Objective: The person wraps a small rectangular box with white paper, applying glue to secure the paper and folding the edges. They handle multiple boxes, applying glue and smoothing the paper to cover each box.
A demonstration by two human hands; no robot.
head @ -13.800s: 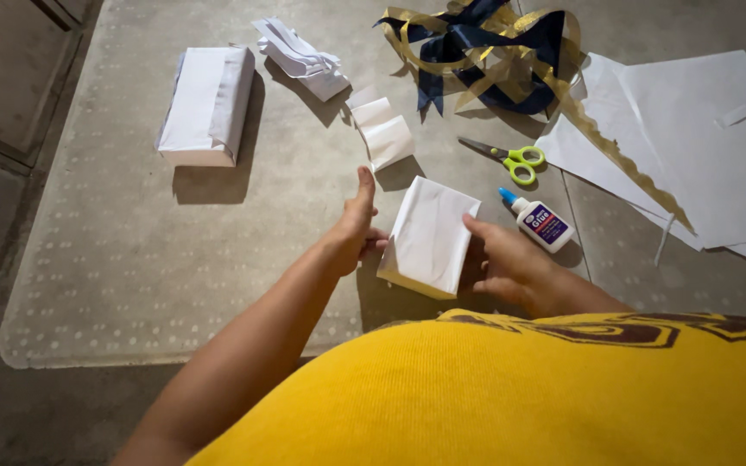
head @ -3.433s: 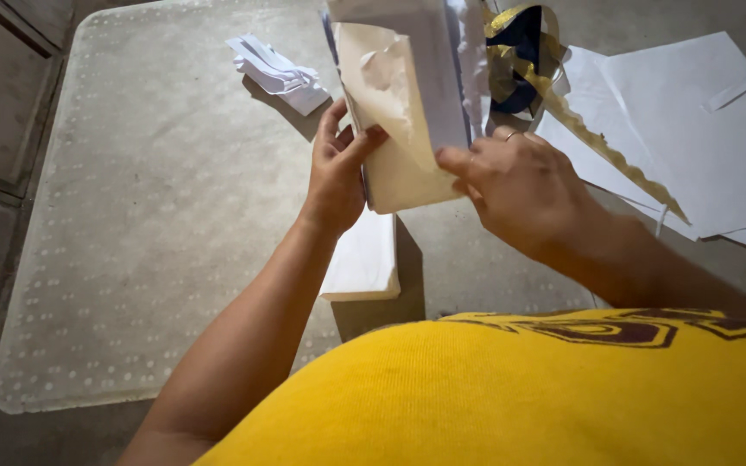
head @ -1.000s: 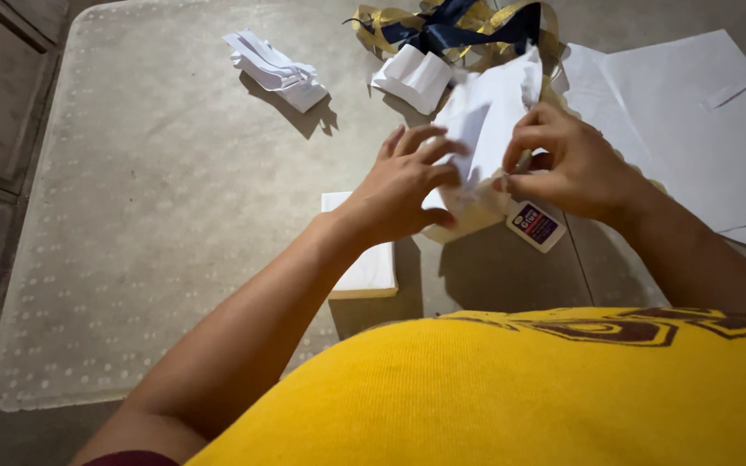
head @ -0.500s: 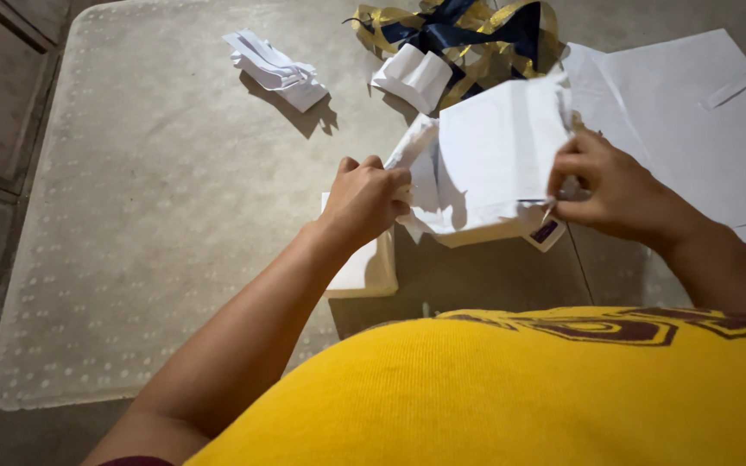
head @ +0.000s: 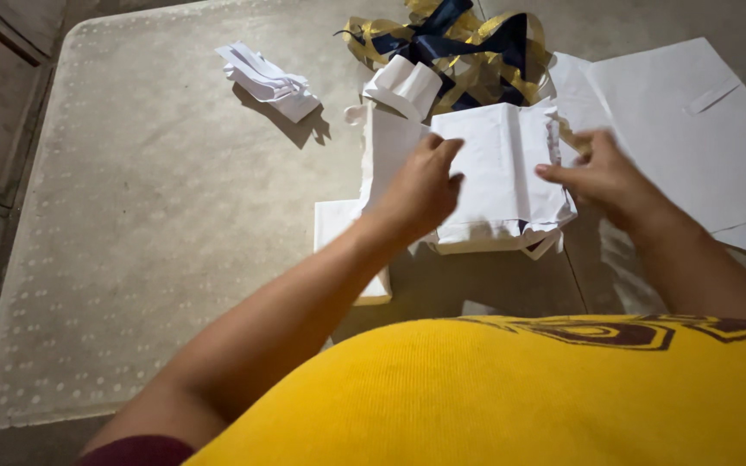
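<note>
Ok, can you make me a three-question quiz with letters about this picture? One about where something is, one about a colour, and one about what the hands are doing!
1. Where is the crumpled paper?
A. Far left on the mat
B. Under the ribbon
C. In a hand

2. What colours is the ribbon?
A. Red and green
B. Dark blue and gold
C. All pink

3. What is the left hand doing?
A. Resting flat on the mat
B. Holding scissors
C. Touching the creased white paper

Answers: 1 A, it lies alone on the mat. 2 B, dark blue and gold loops show. 3 C, its fingers lie on the sheet, the right hand opposite.
</note>
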